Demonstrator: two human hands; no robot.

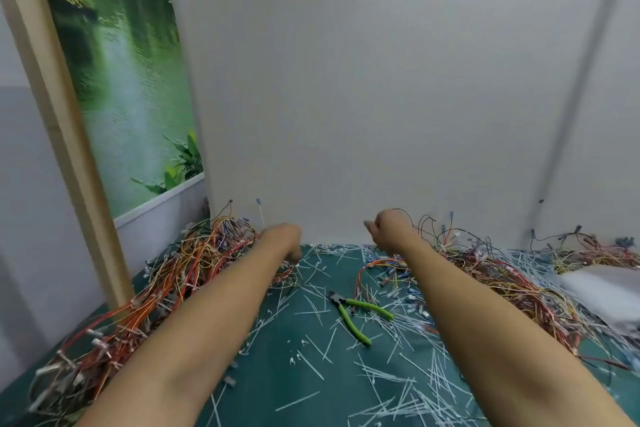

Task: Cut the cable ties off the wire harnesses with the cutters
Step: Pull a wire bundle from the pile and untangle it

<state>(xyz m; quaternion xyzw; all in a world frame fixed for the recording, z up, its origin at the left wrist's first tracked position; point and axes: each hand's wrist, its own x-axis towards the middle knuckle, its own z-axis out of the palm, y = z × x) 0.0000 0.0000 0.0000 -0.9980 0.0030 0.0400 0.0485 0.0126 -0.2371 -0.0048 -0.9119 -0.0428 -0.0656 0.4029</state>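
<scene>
A: Where are the cutters (353,310)?
B: On the mat (270,388), between 2 forearms (207,322), handles spread, among cut cable ties (311,362).
A: Hands?
B: Left hand (284,239) and right hand (388,227) at wire harnesses (194,260); grip unclear.

The cutters (353,312) lie on the table (277,399) between the two hands and nearer the person than both, touched by neither. The left heap of wire harnesses (180,270) lies left of the left hand (282,239), the right heap (502,274) right of the right hand (389,229). Cut ties (311,360) lie scattered on the table around the cutters, and a wall panel (381,97) stands just beyond both hands
</scene>
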